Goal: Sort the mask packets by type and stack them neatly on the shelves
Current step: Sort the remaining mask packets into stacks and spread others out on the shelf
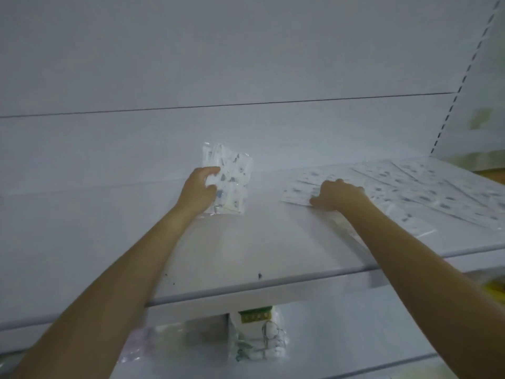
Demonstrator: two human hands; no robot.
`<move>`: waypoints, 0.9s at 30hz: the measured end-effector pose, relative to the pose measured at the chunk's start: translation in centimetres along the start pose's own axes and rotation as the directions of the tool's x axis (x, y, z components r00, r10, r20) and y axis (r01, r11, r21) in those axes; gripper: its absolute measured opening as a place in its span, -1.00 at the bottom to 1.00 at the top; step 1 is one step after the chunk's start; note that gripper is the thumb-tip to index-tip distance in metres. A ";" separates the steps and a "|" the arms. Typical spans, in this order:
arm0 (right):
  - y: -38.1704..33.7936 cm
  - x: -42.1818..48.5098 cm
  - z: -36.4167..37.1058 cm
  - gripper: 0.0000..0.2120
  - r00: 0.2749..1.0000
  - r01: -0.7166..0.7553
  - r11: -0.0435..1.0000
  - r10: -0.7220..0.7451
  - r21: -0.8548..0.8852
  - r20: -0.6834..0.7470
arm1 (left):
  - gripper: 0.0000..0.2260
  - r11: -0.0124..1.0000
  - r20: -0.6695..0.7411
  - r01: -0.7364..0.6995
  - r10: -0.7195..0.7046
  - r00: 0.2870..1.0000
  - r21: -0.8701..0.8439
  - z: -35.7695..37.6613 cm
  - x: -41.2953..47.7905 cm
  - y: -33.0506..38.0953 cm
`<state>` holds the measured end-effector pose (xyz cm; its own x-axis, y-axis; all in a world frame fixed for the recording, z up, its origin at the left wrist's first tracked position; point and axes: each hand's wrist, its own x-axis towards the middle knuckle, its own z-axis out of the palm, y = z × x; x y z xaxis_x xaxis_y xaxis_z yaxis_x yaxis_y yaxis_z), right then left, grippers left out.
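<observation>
A printed mask packet (229,177) stood upright toward the back of the white shelf (246,250), gripped by your left hand (198,191). Your right hand (337,195) rested on the flat packets (415,187) spread out to the right; whether it pinched one was unclear.

At frame centre a packet (232,181) stands on the upper shelf (259,242), before the back panel (246,64), with the left hand (198,191) gripping its left side. Well apart to the right, flat packets (410,187) lie in a row; the right hand (338,194) rests on their left end. At bottom centre, more packets (259,337) sit on the lower shelf (355,359).
</observation>
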<state>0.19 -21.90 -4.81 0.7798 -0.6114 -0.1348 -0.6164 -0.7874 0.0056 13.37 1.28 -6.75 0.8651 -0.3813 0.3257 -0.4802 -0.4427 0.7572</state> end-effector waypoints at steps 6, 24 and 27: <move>-0.2 0.6 0.4 -0.56 0.949 0.314 0.927 -0.312 0.206 -0.046 | -0.57 0.988 -0.077 0.134 -0.139 0.987 -0.076 3.5 0.8 3.4; -0.7 4.1 0.6 -0.66 0.921 0.367 0.833 -0.263 0.415 -0.287 | -0.61 0.960 -0.370 0.162 -0.240 0.897 -0.228 5.8 -1.0 3.5; -1.5 3.8 0.7 -0.58 0.893 0.441 0.660 -0.257 0.609 -0.368 | -0.69 0.925 -0.273 0.134 -0.239 0.932 -0.355 6.2 -1.1 4.2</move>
<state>3.96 -22.97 -6.00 0.8956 -0.3728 0.2430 -0.1296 -0.7409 -0.6590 9.48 -5.20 -7.44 0.9605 -0.0283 0.2767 -0.2774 -0.1720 0.9452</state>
